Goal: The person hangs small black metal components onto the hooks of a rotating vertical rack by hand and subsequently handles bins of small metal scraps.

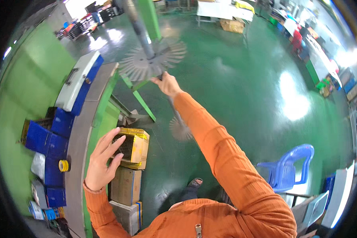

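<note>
My right hand (168,84) reaches far forward and is closed around a grey metal pole (138,29), just below a round disc with a slotted rim (135,63). The pole passes through the middle of this disc. Lower down, past my sleeve, a second slotted disc (180,129) shows, partly covered by my arm and blurred. My left hand (101,160) hangs empty with its fingers spread, over the side of an open cardboard box (142,152) with yellow tape. Dark contents show inside the box, too unclear to name; whether my fingers touch the box I cannot tell.
On the left, a long bench (78,146) carries blue bins (53,162), a white and blue case (77,81) and a yellow tape roll (63,165). More cartons (125,185) stack beneath the taped box. A blue plastic chair (285,170) stands right; a green post (148,16) rises ahead.
</note>
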`<control>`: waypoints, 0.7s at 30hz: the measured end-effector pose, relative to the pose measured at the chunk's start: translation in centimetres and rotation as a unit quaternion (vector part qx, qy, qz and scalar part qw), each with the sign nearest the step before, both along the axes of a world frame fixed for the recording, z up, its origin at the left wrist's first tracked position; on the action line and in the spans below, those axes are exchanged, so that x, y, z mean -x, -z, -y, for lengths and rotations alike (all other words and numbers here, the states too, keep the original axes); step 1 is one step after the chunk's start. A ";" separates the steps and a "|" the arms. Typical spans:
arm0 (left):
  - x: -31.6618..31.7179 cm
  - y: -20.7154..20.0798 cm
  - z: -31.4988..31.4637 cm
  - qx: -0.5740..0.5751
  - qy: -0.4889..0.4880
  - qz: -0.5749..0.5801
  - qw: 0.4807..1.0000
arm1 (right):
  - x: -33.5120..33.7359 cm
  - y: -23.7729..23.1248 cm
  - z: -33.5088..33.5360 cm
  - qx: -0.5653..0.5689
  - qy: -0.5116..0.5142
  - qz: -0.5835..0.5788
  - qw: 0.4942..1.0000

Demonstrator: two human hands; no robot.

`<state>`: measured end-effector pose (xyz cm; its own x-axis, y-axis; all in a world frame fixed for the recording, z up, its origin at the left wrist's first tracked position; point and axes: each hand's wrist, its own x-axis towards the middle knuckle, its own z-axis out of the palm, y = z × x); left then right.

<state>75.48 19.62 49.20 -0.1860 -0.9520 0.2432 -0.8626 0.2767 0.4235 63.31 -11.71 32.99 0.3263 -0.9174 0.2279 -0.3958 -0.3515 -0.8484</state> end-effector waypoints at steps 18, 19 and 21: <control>20.2 8.9 13.1 -0.179 0.394 -0.031 0.901 | 45.7 24.7 -53.2 -0.619 0.426 -0.261 0.607; 23.6 9.7 13.1 -0.194 0.422 -0.030 0.885 | 46.6 23.0 -56.5 -0.637 0.452 -0.228 0.582; 31.6 11.4 11.7 -0.205 0.530 -0.022 0.823 | 46.3 22.2 -62.3 -0.609 0.574 -0.152 0.526</control>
